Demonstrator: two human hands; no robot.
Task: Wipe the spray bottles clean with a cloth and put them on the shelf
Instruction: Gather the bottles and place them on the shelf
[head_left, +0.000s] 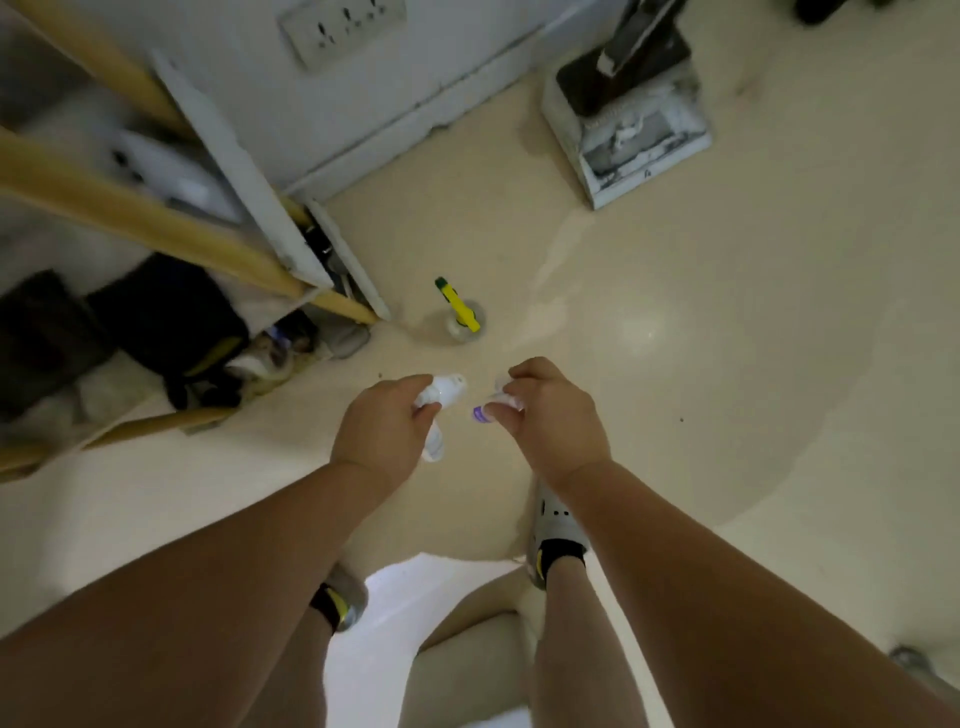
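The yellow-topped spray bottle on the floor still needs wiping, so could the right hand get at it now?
Probably not yet: the floor around the bottle looks free, but the right hand already grips a small white item.

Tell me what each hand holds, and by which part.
Left hand grips a white spray bottle around its neck; right hand pinches something white with a purple end, unclear what.

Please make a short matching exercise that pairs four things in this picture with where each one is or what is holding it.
Things:
1. white spray bottle
2. bottle with the yellow and green sprayer
3. small white thing with a purple end
4. shelf

Places:
A. standing alone on the floor
B. gripped in the left hand
C. against the wall at left
D. pinched in the right hand

Pairs: 1-B, 2-A, 3-D, 4-C
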